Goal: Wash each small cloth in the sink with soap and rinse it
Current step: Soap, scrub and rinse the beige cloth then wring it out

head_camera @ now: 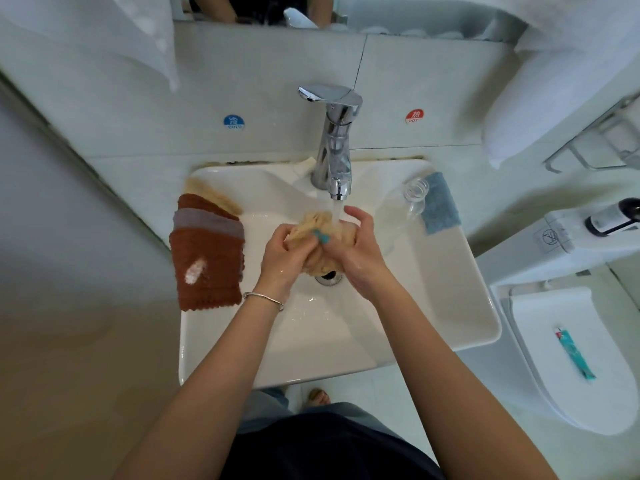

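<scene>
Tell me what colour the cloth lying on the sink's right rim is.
The cloth on the right rim is light blue, seen in the head view beside the clear bottle.

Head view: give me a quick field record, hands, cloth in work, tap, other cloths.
left hand: grips the beige cloth
right hand: grips the same cloth from the other side
cloth position: bunched over the drain, under the stream
tap: running
sink: white basin
waiting cloths: brown cloths stacked on left rim, beige one behind
blue cloth: on right rim beside a clear bottle
</scene>
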The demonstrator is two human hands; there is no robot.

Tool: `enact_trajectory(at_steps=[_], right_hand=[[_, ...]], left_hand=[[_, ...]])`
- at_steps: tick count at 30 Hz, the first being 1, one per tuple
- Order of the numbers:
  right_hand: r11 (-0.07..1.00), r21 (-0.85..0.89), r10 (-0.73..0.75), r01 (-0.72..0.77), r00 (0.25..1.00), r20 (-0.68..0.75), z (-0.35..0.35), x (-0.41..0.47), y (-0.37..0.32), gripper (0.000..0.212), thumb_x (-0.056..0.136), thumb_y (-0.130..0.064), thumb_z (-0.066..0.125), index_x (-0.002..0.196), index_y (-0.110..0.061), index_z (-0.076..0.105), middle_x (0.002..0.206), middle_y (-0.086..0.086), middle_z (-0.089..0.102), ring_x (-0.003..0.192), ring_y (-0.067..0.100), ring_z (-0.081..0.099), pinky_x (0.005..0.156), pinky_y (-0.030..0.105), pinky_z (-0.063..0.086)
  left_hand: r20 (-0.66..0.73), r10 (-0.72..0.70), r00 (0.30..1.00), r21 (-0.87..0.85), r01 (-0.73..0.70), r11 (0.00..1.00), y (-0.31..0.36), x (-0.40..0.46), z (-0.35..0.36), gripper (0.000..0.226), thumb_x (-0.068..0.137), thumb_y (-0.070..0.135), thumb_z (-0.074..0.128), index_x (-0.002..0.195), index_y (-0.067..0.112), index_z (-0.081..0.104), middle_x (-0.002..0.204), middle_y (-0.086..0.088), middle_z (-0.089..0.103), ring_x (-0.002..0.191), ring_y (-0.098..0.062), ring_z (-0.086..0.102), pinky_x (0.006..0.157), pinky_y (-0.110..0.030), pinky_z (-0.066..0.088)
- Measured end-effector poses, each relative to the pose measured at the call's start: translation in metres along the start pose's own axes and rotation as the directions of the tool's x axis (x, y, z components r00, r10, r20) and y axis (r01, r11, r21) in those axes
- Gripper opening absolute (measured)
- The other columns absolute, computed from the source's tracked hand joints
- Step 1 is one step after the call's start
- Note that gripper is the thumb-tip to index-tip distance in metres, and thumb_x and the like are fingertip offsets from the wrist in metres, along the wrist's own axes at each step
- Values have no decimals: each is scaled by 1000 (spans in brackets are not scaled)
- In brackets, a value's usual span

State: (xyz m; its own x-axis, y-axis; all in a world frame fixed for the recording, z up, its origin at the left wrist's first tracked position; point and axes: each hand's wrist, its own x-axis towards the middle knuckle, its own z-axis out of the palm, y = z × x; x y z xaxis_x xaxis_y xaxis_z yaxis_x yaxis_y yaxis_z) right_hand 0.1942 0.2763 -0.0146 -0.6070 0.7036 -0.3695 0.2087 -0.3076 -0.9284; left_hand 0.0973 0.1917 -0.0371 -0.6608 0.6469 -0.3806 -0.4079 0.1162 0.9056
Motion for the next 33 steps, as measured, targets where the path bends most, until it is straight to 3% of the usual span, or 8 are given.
enact_trajectory(at_steps=[4,7,13,17,20,26,29,33], right_hand=[[994,-106,-33,13,982,-184,-4,4,-2,53,72,-16,85,115,-16,52,109,0,62,96,16,65,79,33,58],[994,-66,-96,83,971,-220,-2,2,4,21,79,-17,80,94,-18,65,89,0,68,77,9,66,65,25,55],[991,-47,-129,123,979,-158,7,1,6,25,101,-32,51,125,-27,52,113,-7,63,100,2,63,81,21,51],[966,-151,-232,210,963,-141,9,1,4,14,99,-37,51,112,-41,47,110,-12,59,99,2,60,85,21,49],[952,-178,-278,250,948,-156,16,3,1,12,96,-39,55,106,-38,48,99,-11,62,88,2,62,76,17,49],[969,-108,-241,220,936,-256,29,13,-4,20,97,-42,53,96,-22,51,79,-13,60,72,0,59,68,19,47],[908,-327,-360,262,886,-292,25,13,-3,17,99,-29,50,91,-15,56,80,-4,60,69,1,55,62,12,40],[732,-634,-468,250,860,-201,21,19,16,12,91,-25,47,85,-20,56,84,0,56,66,4,40,64,10,39]], left_hand=[[114,-91,989,-43,97,994,7,8,-11,39,83,11,72,118,23,60,102,-2,67,90,-18,67,70,-36,56],[146,-1,989,21,-2,1000,11,10,-4,24,78,15,72,99,25,66,94,-3,69,91,-23,67,73,-40,58],[148,24,989,84,-37,996,4,8,20,41,76,54,64,102,24,54,104,5,66,106,-17,64,92,-38,52],[93,147,985,220,-164,962,7,5,34,23,104,44,29,106,25,41,106,10,56,97,0,55,80,-17,44],[56,322,945,351,-321,880,2,6,38,17,103,43,28,97,30,36,95,2,58,88,-15,61,75,-30,49],[-150,348,925,305,-292,907,7,14,49,29,99,42,45,92,14,44,72,8,58,63,-6,54,62,-26,45],[-156,329,931,284,-277,918,4,22,53,26,95,31,54,81,10,47,66,3,53,61,-10,44,57,-20,41],[-67,509,858,570,-386,725,-3,22,54,23,85,19,46,78,0,59,69,-14,57,61,-24,45,57,-29,34]])
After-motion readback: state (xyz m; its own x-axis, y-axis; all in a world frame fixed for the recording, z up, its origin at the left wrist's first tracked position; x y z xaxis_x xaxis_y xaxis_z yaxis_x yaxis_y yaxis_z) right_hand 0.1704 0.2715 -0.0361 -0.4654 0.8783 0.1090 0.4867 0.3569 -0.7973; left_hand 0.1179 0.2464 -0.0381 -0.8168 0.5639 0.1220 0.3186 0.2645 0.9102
